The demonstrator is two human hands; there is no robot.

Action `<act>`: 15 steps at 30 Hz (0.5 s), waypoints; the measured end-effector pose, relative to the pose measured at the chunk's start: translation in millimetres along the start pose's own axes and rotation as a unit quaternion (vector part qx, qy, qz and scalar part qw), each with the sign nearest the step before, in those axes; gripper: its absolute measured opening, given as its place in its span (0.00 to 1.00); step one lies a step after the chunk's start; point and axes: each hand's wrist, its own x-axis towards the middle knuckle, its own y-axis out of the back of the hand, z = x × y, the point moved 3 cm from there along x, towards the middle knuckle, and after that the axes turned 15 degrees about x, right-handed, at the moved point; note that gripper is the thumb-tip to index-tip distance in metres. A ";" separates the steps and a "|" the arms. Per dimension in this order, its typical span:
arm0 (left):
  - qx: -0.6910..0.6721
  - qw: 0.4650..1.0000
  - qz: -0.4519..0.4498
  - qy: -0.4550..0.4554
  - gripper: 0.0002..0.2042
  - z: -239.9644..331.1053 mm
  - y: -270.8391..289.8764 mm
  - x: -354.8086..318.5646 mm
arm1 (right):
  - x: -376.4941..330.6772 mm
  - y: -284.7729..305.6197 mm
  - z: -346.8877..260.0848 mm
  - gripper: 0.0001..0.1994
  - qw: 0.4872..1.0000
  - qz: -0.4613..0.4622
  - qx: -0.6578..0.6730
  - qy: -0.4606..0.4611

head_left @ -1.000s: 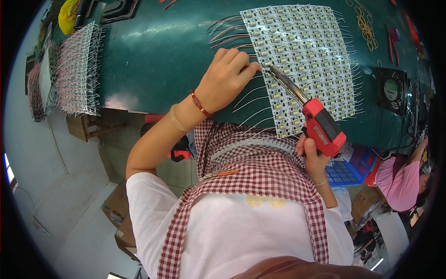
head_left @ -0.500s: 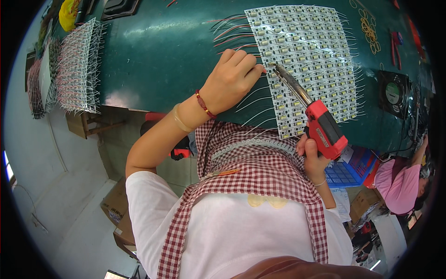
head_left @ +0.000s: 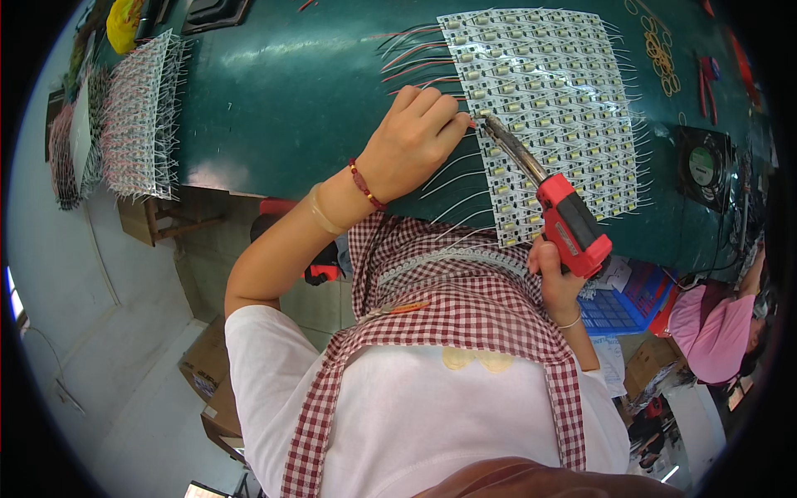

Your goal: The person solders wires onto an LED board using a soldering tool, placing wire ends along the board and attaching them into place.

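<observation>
Panel [head_left: 548, 108] of small white parts lies flat on the green desk [head_left: 290, 91], wires fanned off its edges, so its rows face up for the iron. Left hand [head_left: 411, 145] pinches a wire end at the panel's left edge, fingers together, steadying it where the iron's tip meets it. Right hand [head_left: 556, 278] is closed on the red soldering iron [head_left: 560, 216], barrel angled up-left toward that point.

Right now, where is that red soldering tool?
In the head view, the red soldering tool is in the person's right hand, right of centre, its metal tip reaching the left edge of the white panel of small parts, beside the left hand.
</observation>
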 end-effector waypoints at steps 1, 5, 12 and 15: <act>-0.001 1.000 -0.001 0.000 0.08 0.0 0.0 0.2 | 0.4 -1.7 -3.7 0.18 1.000 -0.001 0.000 0.000; 0.006 1.000 -0.004 -0.002 0.09 0.2 -0.4 -0.3 | 1.1 -7.4 -19.0 0.21 0.997 0.016 0.072 -0.019; 0.023 1.000 0.002 -0.010 0.09 0.2 -2.3 -1.2 | -4.4 -1.2 -16.9 0.24 0.994 0.026 0.104 -0.006; 0.025 1.000 0.002 -0.010 0.09 0.9 1.5 1.4 | -7.1 1.9 -18.0 0.25 0.995 0.014 0.101 -0.005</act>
